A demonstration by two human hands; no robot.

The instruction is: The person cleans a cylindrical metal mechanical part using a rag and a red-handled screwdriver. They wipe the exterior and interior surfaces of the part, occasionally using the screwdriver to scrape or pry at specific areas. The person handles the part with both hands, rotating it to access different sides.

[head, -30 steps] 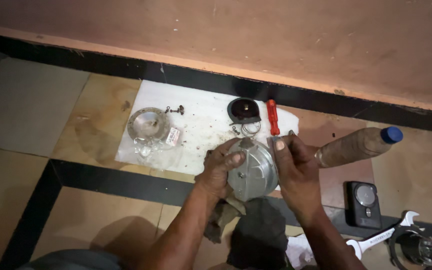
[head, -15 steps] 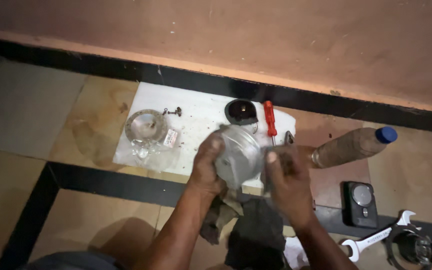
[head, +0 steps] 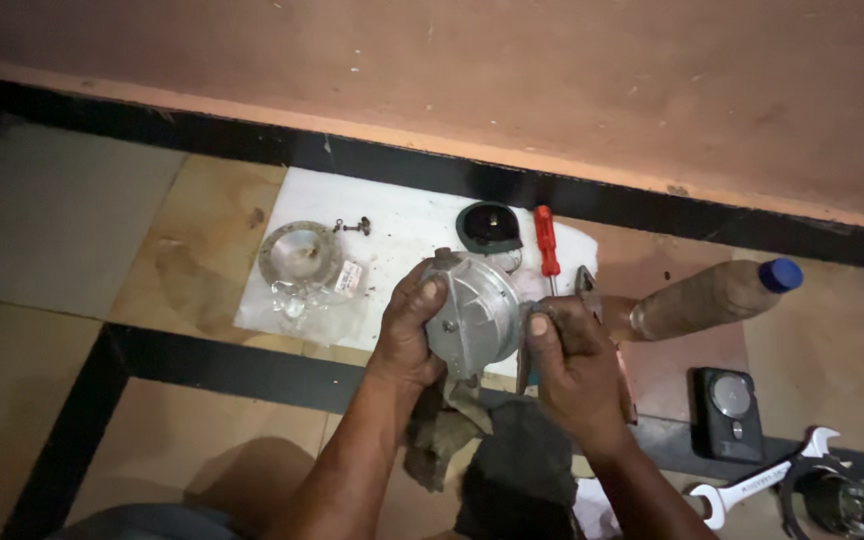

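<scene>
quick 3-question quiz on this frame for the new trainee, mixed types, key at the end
1. True or false: the left hand grips the round metal housing.
2. The red-handled screwdriver lies on: A) the white sheet B) the dark cloth C) the bottle.
3. What colour is the bottle's cap?

Key
1. True; the right hand is at its other side with pliers.
2. A.
3. Blue.

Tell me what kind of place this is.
Likely a makeshift repair spot on a tiled floor by a wall: parts lie on a white sheet, with a screwdriver and a wrench, while both hands hold a metal housing.
</scene>
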